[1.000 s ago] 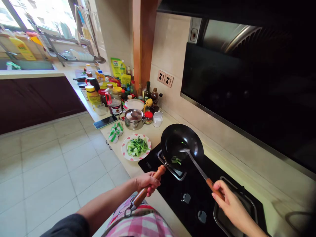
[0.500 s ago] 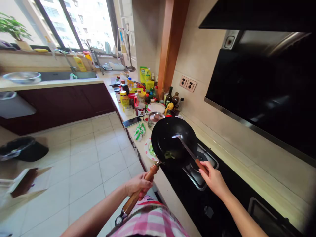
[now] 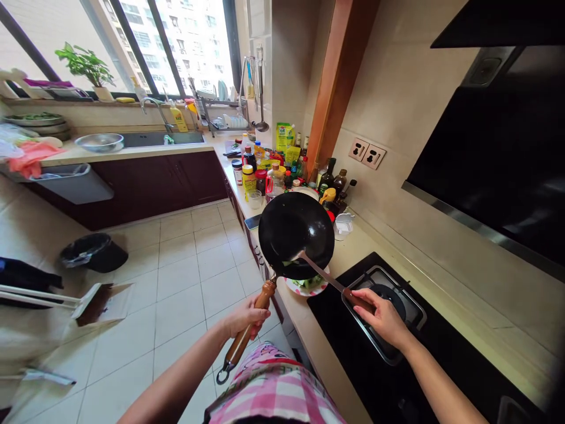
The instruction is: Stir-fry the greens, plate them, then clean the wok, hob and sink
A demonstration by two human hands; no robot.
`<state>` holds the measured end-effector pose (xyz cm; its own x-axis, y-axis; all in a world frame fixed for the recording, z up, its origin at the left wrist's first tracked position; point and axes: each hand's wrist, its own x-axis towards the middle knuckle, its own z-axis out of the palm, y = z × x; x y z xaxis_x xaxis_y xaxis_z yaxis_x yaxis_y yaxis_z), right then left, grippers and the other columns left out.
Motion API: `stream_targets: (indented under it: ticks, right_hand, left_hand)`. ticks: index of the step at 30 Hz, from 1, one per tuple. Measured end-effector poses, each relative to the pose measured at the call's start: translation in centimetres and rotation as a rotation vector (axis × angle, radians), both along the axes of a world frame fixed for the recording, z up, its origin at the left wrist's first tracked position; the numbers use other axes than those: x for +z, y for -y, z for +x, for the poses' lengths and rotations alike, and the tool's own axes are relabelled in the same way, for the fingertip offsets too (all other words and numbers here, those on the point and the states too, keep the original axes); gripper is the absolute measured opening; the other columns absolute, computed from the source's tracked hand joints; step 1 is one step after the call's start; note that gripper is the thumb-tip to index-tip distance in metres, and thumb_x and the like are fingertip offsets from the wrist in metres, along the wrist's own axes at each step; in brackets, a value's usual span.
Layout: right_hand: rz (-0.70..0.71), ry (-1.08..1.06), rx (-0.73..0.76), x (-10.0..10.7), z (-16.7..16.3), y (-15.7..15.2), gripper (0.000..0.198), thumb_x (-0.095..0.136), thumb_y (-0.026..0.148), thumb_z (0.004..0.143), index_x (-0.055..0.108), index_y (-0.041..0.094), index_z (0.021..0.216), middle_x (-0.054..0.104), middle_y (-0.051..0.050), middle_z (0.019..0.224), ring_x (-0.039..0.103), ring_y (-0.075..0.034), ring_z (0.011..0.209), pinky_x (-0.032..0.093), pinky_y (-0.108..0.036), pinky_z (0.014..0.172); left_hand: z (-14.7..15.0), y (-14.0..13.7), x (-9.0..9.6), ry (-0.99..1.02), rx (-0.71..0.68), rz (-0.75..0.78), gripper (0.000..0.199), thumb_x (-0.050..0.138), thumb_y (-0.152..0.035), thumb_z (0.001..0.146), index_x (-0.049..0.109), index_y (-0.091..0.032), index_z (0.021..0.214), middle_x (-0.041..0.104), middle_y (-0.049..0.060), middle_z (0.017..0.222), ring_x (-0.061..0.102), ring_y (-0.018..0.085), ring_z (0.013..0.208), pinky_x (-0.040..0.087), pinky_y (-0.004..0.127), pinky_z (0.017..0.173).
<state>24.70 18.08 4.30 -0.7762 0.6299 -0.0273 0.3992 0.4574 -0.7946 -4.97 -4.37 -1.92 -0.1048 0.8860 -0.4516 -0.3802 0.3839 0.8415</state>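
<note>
My left hand [image 3: 248,318] is wrapped round the wooden handle of a black wok [image 3: 291,227], which is lifted and tilted so its inside faces me. In my right hand [image 3: 383,318] is a spatula [image 3: 324,274] by its brown wooden handle; its metal blade reaches into the low side of the wok. A little green food [image 3: 289,257] shows beside the blade. Just below the wok's rim, on the counter, a plate with a pink-spotted rim [image 3: 289,284] bears green vegetables [image 3: 308,284]. The wok hides part of that plate.
The gas stove [image 3: 392,300] lies to the right. Behind the wok crowd bottles and jars [image 3: 260,179], with a lidded white container [image 3: 343,225] at its right. A phone [image 3: 253,222] is partly covered. A range hood [image 3: 494,159] hangs at upper right; the sink [image 3: 150,139] is far left.
The wok has shifted left off the burner area and now overhangs the plate of vegetables. The spatula's blade has moved down to the wok's lower side. My view has turned left.
</note>
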Motion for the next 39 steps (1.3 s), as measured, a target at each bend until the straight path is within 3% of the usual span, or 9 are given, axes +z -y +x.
stream_targets:
  ticks: [5, 11, 22, 27, 33, 39]
  right_hand:
    - [0.106, 0.058, -0.048, -2.2, -0.1, -1.4, 0.029, 0.056, 0.037, 0.081, 0.061, 0.024, 0.106, 0.069, -0.005, 0.108, 0.065, -0.022, 0.099, 0.051, -0.038, 0.089]
    - [0.111, 0.058, -0.133, -4.7, 0.8, -1.7, 0.031, 0.057, 0.039, 0.079, 0.061, 0.024, 0.106, 0.069, -0.006, 0.107, 0.065, -0.023, 0.099, 0.050, -0.039, 0.090]
    - [0.048, -0.022, -0.255, -6.9, 1.9, 0.6, 0.031, 0.059, 0.038, 0.077, 0.062, 0.024, 0.104, 0.070, -0.005, 0.109, 0.066, -0.023, 0.100, 0.052, -0.038, 0.088]
    - [0.008, -0.078, -0.288, -8.3, 2.7, 1.8, 0.031, 0.060, 0.041, 0.077, 0.062, 0.023, 0.102, 0.070, -0.006, 0.108, 0.066, -0.023, 0.101, 0.053, -0.039, 0.089]
    - [0.010, -0.106, -0.342, -10.0, 4.2, 3.1, 0.032, 0.061, 0.041, 0.078, 0.062, 0.021, 0.104, 0.070, -0.009, 0.108, 0.066, -0.025, 0.101, 0.054, -0.040, 0.087]
    - [0.014, -0.100, -0.387, -9.6, 5.4, 4.0, 0.032, 0.061, 0.041, 0.078, 0.062, 0.022, 0.104, 0.071, -0.007, 0.103, 0.068, -0.025, 0.095, 0.056, -0.040, 0.084]
  left_hand:
    - [-1.0, 0.2, 0.0, -0.113, 0.030, -0.013, 0.034, 0.067, -0.032, 0.064, 0.035, -0.022, 0.074, 0.048, -0.010, 0.042, 0.043, 0.008, 0.027, 0.033, 0.017, 0.027]
    - [-1.3, 0.1, -0.6, -0.235, 0.061, -0.032, 0.031, 0.065, -0.029, 0.065, 0.036, -0.022, 0.074, 0.047, -0.010, 0.041, 0.043, 0.008, 0.027, 0.033, 0.017, 0.029]
    - [-1.0, -0.3, -0.9, -0.361, 0.133, -0.027, 0.025, 0.062, -0.024, 0.066, 0.040, -0.022, 0.079, 0.044, -0.011, 0.049, 0.042, 0.006, 0.030, 0.035, 0.019, 0.032]
    - [-0.5, -0.5, -2.2, -0.440, 0.158, -0.034, 0.023, 0.062, -0.023, 0.067, 0.041, -0.021, 0.076, 0.040, -0.012, 0.048, 0.042, 0.007, 0.030, 0.033, 0.018, 0.032]
    - [0.2, -0.7, -3.8, -0.450, 0.206, -0.001, 0.031, 0.063, -0.023, 0.067, 0.050, -0.018, 0.095, 0.044, -0.011, 0.052, 0.043, 0.006, 0.033, 0.034, 0.018, 0.034]
    - [0.1, -0.6, -4.5, -0.505, 0.228, 0.007, 0.033, 0.062, -0.020, 0.067, 0.052, -0.016, 0.099, 0.043, -0.011, 0.050, 0.041, 0.006, 0.034, 0.034, 0.018, 0.034]
